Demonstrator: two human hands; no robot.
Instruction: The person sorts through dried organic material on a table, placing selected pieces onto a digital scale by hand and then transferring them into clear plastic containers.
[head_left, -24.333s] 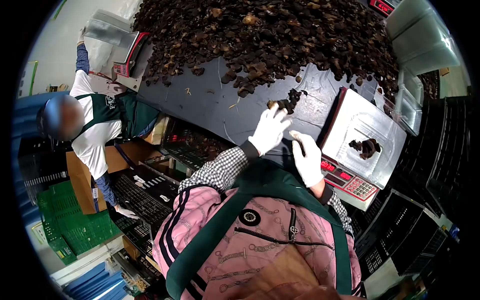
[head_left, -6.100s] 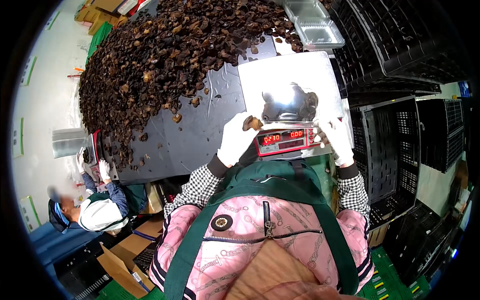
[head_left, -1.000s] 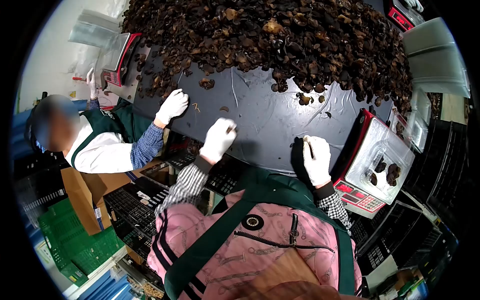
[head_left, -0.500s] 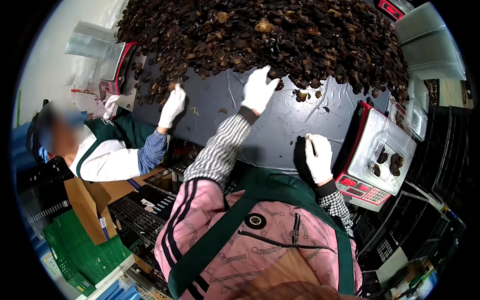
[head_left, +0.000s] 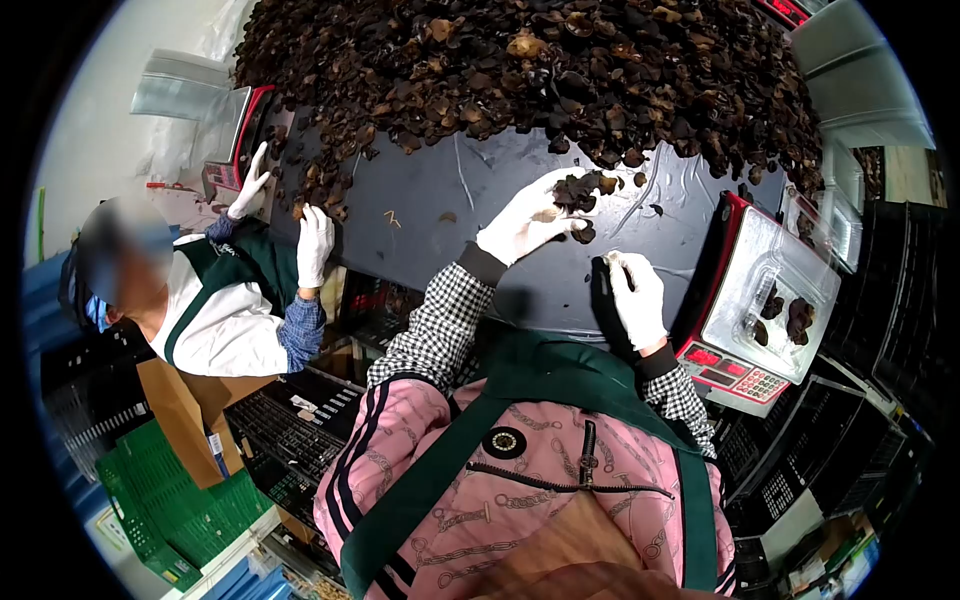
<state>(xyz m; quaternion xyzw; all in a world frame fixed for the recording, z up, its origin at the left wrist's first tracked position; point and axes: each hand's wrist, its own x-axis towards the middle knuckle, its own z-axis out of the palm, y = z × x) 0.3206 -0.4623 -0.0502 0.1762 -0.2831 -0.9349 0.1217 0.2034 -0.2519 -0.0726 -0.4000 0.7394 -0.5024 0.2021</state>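
My left hand (head_left: pixel 522 222), in a white glove, pinches a small clump of dark wood ear mushrooms (head_left: pixel 576 192) between thumb and fingers, above the dark tabletop (head_left: pixel 420 250). Just below its fingertips is another dark piece. A broad heap of wood ear mushrooms (head_left: pixel 480 80) covers the far side of the table. My right hand (head_left: pixel 638 300), also gloved, is near the table's front edge with its fingers curled together; what they hold, if anything, is too small to name. To its right, a clear plastic tray (head_left: pixel 778 305) with several mushroom pieces lies on a red scale (head_left: pixel 735 378).
A co-worker (head_left: pixel 235 320) in white gloves handles mushrooms at the left. Beyond is another scale (head_left: pixel 240 140) near clear trays (head_left: pixel 180 85). More clear containers (head_left: pixel 865 75) are stacked at the right. Black crates (head_left: pixel 290 420) and a green crate (head_left: pixel 180 500) stand below the table.
My left hand has drawn back from the heap's edge toward me, now with a mushroom clump in its fingers. My right hand has barely moved. The co-worker's nearer hand has shifted left and down.
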